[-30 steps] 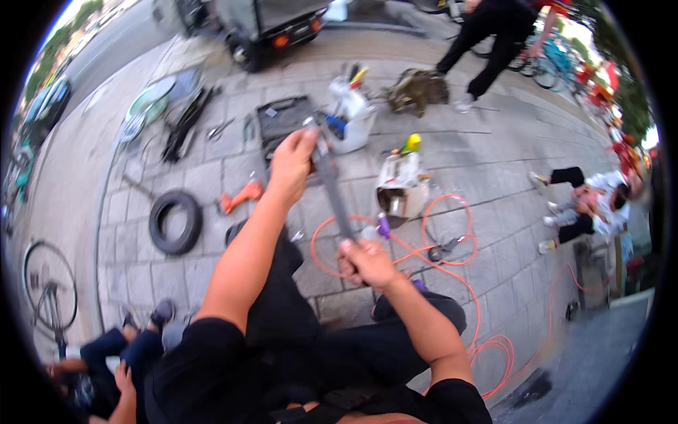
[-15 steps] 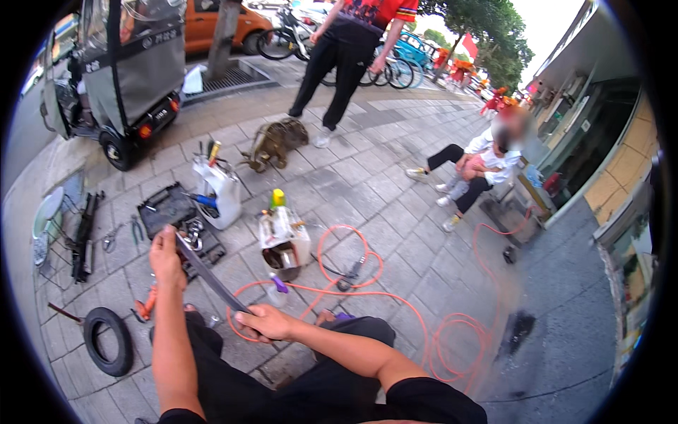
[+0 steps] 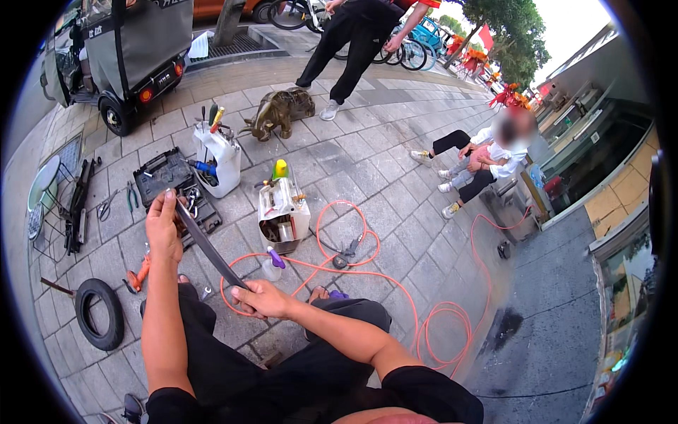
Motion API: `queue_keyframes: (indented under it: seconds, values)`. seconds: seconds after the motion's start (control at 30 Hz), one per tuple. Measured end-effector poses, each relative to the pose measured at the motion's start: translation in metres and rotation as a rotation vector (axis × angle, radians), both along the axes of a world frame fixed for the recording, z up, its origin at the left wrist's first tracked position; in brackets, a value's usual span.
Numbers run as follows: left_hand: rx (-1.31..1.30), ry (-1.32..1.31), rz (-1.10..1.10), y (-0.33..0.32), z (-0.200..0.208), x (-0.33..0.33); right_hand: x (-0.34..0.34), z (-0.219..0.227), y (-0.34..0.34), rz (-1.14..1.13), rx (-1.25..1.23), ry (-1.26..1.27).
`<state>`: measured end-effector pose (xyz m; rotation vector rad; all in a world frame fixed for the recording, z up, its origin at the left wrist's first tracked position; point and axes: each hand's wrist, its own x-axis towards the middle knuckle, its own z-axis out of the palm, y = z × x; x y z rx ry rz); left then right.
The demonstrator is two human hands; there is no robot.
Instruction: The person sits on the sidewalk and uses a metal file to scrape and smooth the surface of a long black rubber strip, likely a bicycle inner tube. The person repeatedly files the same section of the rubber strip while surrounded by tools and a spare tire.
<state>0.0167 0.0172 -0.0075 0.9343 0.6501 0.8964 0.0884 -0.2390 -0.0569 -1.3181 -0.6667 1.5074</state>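
My left hand (image 3: 164, 230), raised at the left, is closed on the upper end of a long flat dark-grey strip (image 3: 209, 249), slightly curved like a blade. Its lower end sits in my right hand (image 3: 263, 298), closed with the thumb on top, above my knees. The strip slants down from left to right. Its exact kind I cannot make out. Past the strip lies an open black tool case (image 3: 164, 175) with metal parts in it. A spray bottle with a purple head (image 3: 274, 263) stands beyond my right hand.
Cut-open white jugs (image 3: 286, 212) hold tools and a yellow-topped bottle. An orange hose (image 3: 399, 284) loops across the paving. A tyre (image 3: 99, 314) lies left, a bronze-coloured animal statue (image 3: 279, 113) ahead. One person (image 3: 349, 46) stands behind it; others (image 3: 487, 155) sit at right.
Both hands still grip the strip; the left hand and its end of the strip are slightly higher in view. The view has shifted a little, and the standing person's arms have moved.
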Motion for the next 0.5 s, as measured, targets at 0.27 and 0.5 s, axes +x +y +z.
queue_keyframes:
  seconds: [0.27, 0.5]
  values:
    - [-0.122, 0.015, 0.067, 0.000, 0.014, 0.002, -0.002, 0.003, 0.006, 0.017, -0.099, 0.009]
    - [-0.030, -0.106, -0.055, 0.009, -0.001, -0.002, 0.001, 0.001, 0.010, 0.023, -0.057, 0.044]
